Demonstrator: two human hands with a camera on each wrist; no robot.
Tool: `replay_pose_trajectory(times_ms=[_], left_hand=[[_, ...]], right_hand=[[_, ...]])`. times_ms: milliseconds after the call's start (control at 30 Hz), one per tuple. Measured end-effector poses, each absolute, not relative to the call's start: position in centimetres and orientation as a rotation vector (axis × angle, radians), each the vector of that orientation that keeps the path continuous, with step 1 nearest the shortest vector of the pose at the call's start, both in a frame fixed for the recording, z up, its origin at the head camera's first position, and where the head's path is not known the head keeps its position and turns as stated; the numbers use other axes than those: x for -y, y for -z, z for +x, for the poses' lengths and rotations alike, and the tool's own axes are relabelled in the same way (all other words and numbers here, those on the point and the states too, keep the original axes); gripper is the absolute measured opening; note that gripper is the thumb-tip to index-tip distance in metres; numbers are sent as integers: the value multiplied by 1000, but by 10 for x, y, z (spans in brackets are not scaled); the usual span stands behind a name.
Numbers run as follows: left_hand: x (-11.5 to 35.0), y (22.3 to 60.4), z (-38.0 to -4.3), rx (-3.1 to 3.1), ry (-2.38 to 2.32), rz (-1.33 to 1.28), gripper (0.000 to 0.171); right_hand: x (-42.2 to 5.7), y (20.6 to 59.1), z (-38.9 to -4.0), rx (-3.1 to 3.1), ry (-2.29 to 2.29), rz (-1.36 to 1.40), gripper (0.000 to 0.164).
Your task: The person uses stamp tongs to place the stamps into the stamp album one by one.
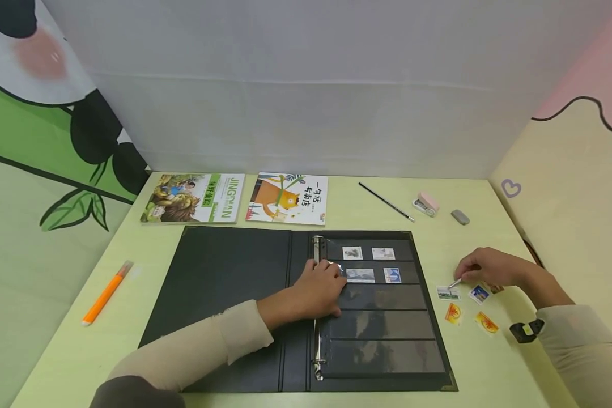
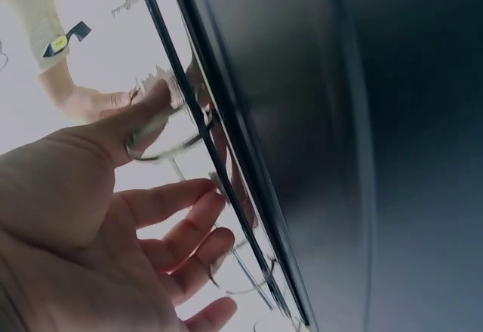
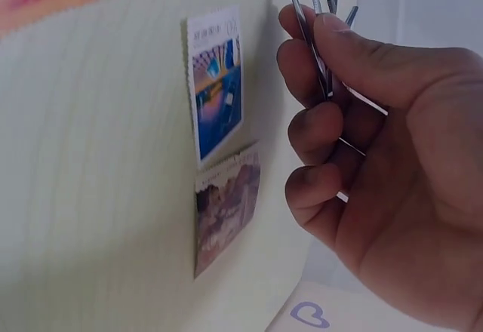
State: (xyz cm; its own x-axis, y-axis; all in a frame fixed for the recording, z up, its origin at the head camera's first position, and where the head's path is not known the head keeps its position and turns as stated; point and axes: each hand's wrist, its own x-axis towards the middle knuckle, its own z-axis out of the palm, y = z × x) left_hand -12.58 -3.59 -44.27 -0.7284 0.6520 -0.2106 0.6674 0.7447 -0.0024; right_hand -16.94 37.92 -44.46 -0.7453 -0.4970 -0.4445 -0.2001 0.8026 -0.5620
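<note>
A black stamp album (image 1: 224, 283) lies spread on the table, its right page strips holding several stamps (image 1: 360, 276) in the top two rows. My left hand (image 1: 318, 289) rests on that page beside the metal rings (image 1: 317, 340), fingers loosely bent. My right hand (image 1: 489, 266) pinches metal tweezers (image 3: 321, 53), whose tips are at a green landscape stamp (image 1: 448, 293) right of the album. I cannot tell whether the tips grip it. Around it lie a blue stamp (image 3: 217, 90), a brownish stamp (image 3: 226, 211) partly hidden in the head view, and two orange stamps (image 1: 453, 313).
Behind the album lie two picture books (image 1: 194, 198), a pencil (image 1: 386, 201), a pink stapler (image 1: 426, 203) and a grey eraser (image 1: 460, 217). An orange utility knife or marker (image 1: 104, 297) is at the left. A white backdrop (image 1: 306, 124) rises behind the table.
</note>
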Motion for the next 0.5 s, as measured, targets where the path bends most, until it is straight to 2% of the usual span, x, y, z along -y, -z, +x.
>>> replay_pose_trajectory(times_ms=[500], left_hand=[[23, 444, -127, -2740, -24, 894, 48]], right_hand=[[-368, 428, -178, -2647, 582, -742, 11]])
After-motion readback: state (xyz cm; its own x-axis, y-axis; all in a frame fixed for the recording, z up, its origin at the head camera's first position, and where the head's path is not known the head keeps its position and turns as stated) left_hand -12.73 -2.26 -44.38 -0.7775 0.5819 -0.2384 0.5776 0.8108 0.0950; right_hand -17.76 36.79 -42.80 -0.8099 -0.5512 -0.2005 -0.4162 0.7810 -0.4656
